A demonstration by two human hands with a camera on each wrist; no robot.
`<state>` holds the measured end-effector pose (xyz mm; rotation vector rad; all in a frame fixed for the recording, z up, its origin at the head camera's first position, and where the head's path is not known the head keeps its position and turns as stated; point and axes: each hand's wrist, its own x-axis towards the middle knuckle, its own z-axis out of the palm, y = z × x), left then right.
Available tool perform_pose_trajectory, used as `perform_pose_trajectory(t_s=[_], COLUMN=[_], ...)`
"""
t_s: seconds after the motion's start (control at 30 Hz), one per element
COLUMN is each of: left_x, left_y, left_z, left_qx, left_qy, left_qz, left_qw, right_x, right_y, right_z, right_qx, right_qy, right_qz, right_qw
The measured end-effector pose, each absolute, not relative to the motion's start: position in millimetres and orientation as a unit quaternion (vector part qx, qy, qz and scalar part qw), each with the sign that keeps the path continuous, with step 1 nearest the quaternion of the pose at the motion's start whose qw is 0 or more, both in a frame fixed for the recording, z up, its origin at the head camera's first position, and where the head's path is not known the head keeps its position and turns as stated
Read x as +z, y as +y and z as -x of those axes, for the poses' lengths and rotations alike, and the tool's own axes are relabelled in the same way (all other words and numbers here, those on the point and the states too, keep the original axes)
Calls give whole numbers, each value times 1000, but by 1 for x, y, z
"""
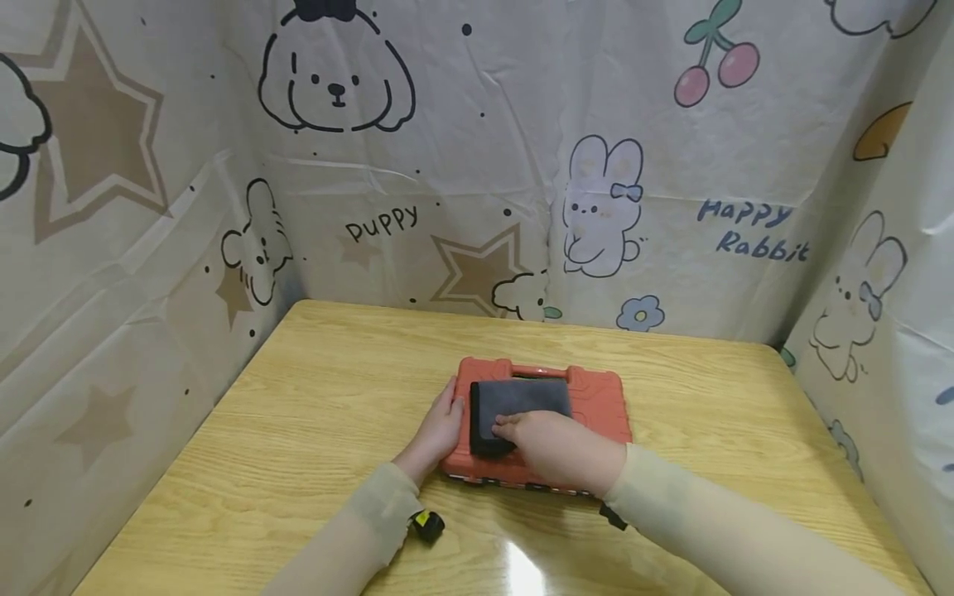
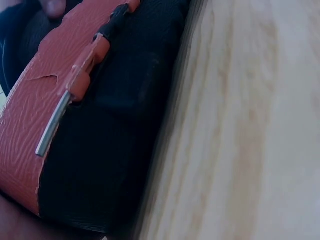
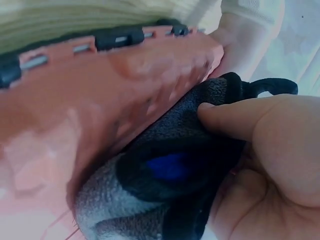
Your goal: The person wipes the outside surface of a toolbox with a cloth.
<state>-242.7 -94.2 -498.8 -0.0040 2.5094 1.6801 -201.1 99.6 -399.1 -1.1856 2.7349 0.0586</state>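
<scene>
While the left hand (image 1: 440, 430) rests against the left side of the red case (image 1: 599, 406), fingers extended, the right hand (image 1: 562, 447) grips the grey cloth (image 1: 517, 397) at its near right portion, thumb (image 3: 232, 117) on the cloth's face, the remaining fingers partly hidden. The cloth lies over the left and middle of the case's upper face, its black edging (image 1: 474, 418) toward the left hand, a blue patch (image 3: 172, 166) visible in its fold. The case sits flat on the table (image 1: 335, 389), handle (image 1: 540, 372) to the far side.
</scene>
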Motion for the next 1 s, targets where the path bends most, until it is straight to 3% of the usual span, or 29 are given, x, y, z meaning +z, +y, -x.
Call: perform_pose_trajectory(t_s=[0.57, 1.0], left_x=[-498, -500], left_y=[-95, -96], left_z=[244, 244], left_qx=[555, 569], left_qy=[830, 821], left_qz=[-6, -15], left_qw=[58, 50], right_x=[-400, -400], right_y=[85, 71], right_z=[247, 266], right_qx=[-2, 5], right_qy=[930, 931], right_qz=[353, 355], right_qw=[103, 88])
